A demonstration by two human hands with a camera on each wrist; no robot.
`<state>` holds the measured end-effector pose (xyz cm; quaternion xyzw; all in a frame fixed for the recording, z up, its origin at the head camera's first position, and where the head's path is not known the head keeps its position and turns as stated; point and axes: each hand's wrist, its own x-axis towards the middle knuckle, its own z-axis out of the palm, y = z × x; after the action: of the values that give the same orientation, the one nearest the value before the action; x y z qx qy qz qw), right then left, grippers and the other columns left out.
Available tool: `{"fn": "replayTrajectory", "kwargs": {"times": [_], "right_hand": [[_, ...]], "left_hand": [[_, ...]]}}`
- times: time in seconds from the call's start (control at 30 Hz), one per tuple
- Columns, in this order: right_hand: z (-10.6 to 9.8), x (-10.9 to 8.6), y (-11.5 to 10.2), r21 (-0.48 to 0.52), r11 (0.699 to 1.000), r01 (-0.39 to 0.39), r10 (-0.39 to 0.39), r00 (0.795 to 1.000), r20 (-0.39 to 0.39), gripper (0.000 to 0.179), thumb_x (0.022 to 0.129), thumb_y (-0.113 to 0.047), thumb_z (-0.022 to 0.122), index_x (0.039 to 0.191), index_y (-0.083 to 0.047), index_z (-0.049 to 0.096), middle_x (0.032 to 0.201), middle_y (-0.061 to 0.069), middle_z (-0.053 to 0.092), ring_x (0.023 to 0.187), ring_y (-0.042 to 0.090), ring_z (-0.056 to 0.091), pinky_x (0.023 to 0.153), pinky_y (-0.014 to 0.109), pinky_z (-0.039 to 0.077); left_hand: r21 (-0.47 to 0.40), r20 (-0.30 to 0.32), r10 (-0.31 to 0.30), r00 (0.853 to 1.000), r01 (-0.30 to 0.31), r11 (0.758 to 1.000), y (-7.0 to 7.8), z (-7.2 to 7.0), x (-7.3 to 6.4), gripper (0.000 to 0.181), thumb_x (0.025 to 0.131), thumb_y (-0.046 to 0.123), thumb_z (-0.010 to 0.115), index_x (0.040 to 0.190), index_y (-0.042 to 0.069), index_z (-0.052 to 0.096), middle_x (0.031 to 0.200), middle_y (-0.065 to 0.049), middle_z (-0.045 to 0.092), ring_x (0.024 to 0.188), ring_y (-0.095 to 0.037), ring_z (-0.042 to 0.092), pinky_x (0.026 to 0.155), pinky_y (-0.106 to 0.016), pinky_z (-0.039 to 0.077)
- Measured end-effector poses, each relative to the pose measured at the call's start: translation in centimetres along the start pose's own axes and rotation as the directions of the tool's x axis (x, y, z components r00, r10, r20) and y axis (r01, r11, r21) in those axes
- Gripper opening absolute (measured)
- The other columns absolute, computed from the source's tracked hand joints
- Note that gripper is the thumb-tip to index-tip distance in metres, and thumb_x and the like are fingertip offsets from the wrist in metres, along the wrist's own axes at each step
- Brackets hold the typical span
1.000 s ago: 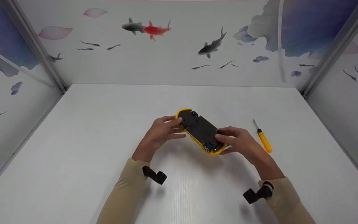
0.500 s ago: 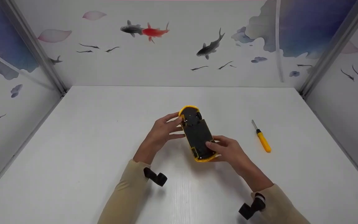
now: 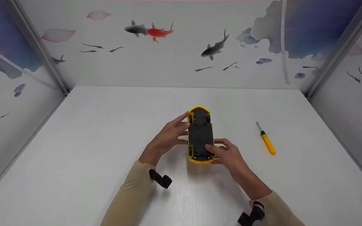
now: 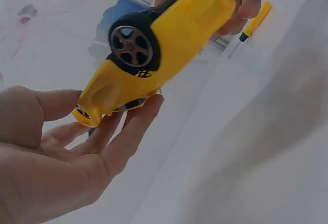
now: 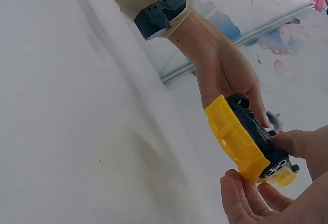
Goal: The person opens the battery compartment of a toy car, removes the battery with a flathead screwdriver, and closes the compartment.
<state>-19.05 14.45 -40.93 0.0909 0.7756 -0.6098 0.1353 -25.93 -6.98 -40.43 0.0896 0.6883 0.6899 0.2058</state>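
A yellow toy car is held above the table, its black underside turned up toward the head camera. My left hand grips its left side near the far end, thumb on the underside edge and fingers beneath, as the left wrist view shows. On the near right end, my right hand holds the car with its thumb pressed on the black base and the other fingers under the body. A black wheel with a spoked hub faces the left wrist camera. The roof of the car is hidden in the head view.
A screwdriver with a yellow handle lies on the white table, right of my right hand, tip pointing away. Printed panels with fish enclose the table at the back and both sides. Each sleeve carries a black wrist camera.
The toy car has turned from a slant to nearly straight, its near end swinging left. My right hand moved left and nearer with it, while the left shifted slightly right. The screwdriver stayed put.
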Motion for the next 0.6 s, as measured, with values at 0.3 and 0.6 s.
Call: {"fn": "replayTrajectory", "kwargs": {"times": [0.3,0.6], "right_hand": [[0.15,-0.24,0.16,0.017,1.0,0.024,-0.024,1.0,0.013,0.053,0.095,-0.033,0.068,0.137,-0.006,0.049,0.123,0.019,0.068,0.093,0.02,0.072,0.089,0.036,0.061],[0.18,0.08,0.2,-0.004,0.999,0.039,-0.039,0.999,0.024,0.053,0.098,-0.034,0.065,0.14,-0.005,0.049,0.135,0.019,0.061,0.111,0.027,0.068,0.092,0.039,0.06]], "left_hand": [[-0.076,0.017,-0.035,0.999,0.037,0.996,-0.25,0.14,-0.01,0.057,0.105,0.034,0.052,0.157,0.023,0.033,0.148,-0.012,0.053,0.127,-0.034,0.06,0.1,-0.05,0.055],[-0.081,0.005,-0.064,0.998,0.065,0.995,-0.84,0.15,0.18,0.057,0.105,0.032,0.051,0.158,0.025,0.031,0.144,-0.015,0.056,0.128,-0.038,0.06,0.097,-0.052,0.056]]}}
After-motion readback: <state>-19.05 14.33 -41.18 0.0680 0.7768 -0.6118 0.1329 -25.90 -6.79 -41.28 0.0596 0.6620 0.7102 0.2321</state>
